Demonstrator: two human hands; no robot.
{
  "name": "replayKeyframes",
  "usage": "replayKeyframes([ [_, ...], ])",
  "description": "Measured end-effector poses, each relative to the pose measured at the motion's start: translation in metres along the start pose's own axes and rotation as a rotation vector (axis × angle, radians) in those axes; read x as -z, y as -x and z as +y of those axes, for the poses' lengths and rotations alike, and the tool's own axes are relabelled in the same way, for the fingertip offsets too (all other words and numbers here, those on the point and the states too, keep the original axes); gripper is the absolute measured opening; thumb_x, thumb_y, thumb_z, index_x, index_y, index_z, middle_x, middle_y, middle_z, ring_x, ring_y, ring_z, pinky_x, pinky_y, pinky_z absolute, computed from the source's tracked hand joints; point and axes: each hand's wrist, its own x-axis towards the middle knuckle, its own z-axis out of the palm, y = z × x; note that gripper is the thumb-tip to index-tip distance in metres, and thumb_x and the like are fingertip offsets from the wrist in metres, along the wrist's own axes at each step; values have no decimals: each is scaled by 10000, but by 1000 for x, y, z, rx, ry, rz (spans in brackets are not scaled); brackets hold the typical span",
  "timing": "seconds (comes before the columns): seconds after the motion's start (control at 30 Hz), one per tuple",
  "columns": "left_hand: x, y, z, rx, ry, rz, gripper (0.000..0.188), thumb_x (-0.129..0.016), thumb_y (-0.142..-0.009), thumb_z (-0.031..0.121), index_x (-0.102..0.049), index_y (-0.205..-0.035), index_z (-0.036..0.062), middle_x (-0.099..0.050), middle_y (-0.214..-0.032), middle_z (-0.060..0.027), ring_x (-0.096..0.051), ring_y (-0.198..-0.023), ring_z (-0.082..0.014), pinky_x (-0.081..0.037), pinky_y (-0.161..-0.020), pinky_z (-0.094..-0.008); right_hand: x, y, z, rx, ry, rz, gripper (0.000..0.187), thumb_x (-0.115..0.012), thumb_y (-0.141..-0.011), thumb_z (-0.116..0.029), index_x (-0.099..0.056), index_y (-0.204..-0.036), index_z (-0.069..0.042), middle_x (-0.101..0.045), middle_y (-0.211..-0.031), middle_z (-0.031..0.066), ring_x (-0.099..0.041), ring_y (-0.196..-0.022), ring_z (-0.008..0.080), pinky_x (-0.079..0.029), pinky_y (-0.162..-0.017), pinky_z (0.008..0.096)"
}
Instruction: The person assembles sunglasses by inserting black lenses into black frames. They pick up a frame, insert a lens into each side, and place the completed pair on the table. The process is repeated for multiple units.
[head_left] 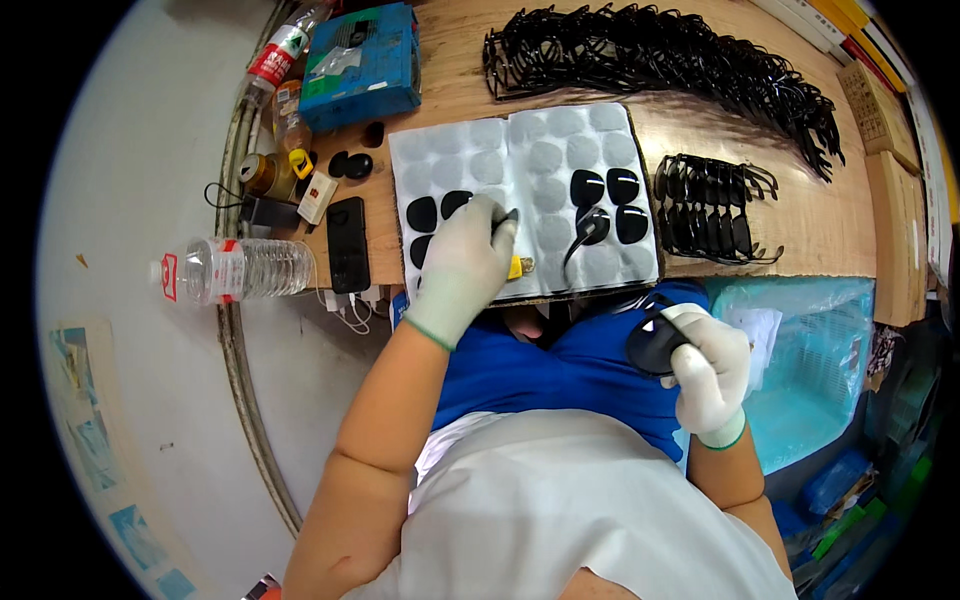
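My left hand (465, 258), in a white glove, reaches over a padded white tray (408, 165) with round hollows. Its fingers are closed on a small dark piece that looks like a sunglass lens, mostly hidden by the glove. Black lenses lie in the tray on both sides, among them one lens (422, 214) left of the hand and another lens (631, 224) at the right. A thin black curved piece (580, 243) lies across the right part. Off the tray's lower right corner, my gloved right hand (712, 368) grips black sunglasses (654, 343), tilted, a dark lens showing.
Black glasses frames (650, 50) are heaped along the table's back; a smaller row of sunglasses (712, 210) lies right of the tray. At left are a phone (348, 245), a water bottle (255, 271) and a blue box (362, 65). A blue-lined basket (810, 350) stands at lower right.
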Motion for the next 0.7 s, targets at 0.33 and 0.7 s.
replayKeyframes([
  [0.33,13,80,37,-59,1008,-256,253,-711,-946,165,-619,-1096,-18,-650,-873,-28,-602,-769,-97,-518,-705,-263,-36,2,-6,-140,-169,-324,769,-465,-879,108,-129,-1565,13,-583,-1304,187,-694,-941,195,-565,-835,327],
  [0.7,35,98,32,-78,1025,-73,431,-786,-838,99,-604,-1211,-13,-663,-934,-74,-627,-799,-115,-537,-711,-290,-48,4,-8,-94,-266,-171,125,-610,-968,-48,-587,-1048,46,-752,-860,119,-671,-705,78,-550,-644,247],
])
